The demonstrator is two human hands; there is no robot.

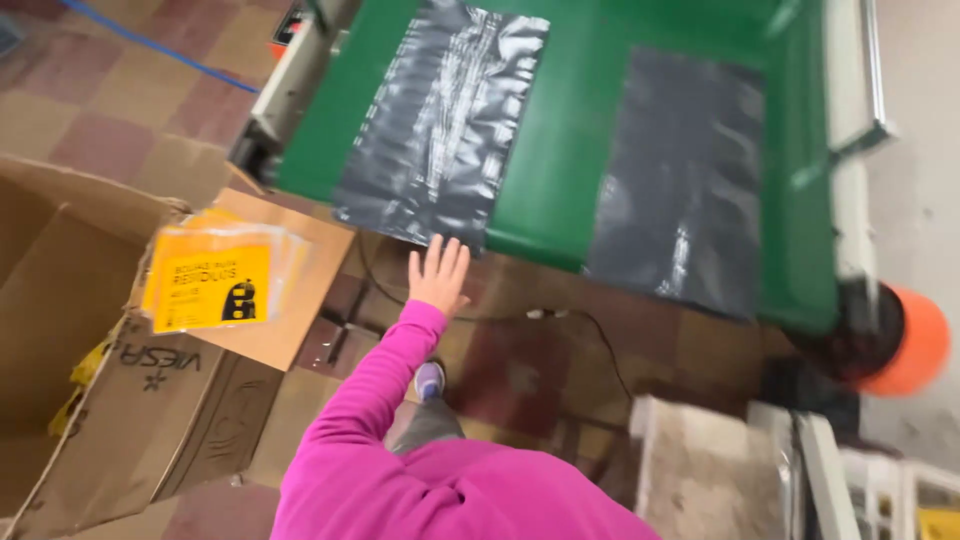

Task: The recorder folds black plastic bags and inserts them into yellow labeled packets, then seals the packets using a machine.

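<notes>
Head view: a left hand (pixel 438 275) on a bright pink sleeve (pixel 375 385) stretches toward the near edge of a green bench (pixel 570 150). Its fingers (pixel 437 252) are spread and hold nothing. The tips are just short of the bottom end of a grey plastic bag (pixel 440 120), and no contact shows. The right hand is out of frame.

The bag lies flat on the left part of the bench, and its lower end reaches the near edge. It is thin, glossy film, creased along its length with pale glints. A second grey bag (pixel 680 180) lies toward the right edge, duller and smoother, and hangs slightly over the near edge.

By the look of it, the step in hand is a reach for the nearer bag. Film this slack and slippery would need a pinch at its free end, or a flat palm to drag it.

Left of the bench, an open brown cardboard box (pixel 150 400) stands on the tiled floor (pixel 510 370). A stack of yellow plastic packets (pixel 215 280) rests on its flap. A thin black cable (pixel 590 330) trails across the floor below the bench. An orange rounded cap (pixel 915 340) sticks out at the right corner.
</notes>
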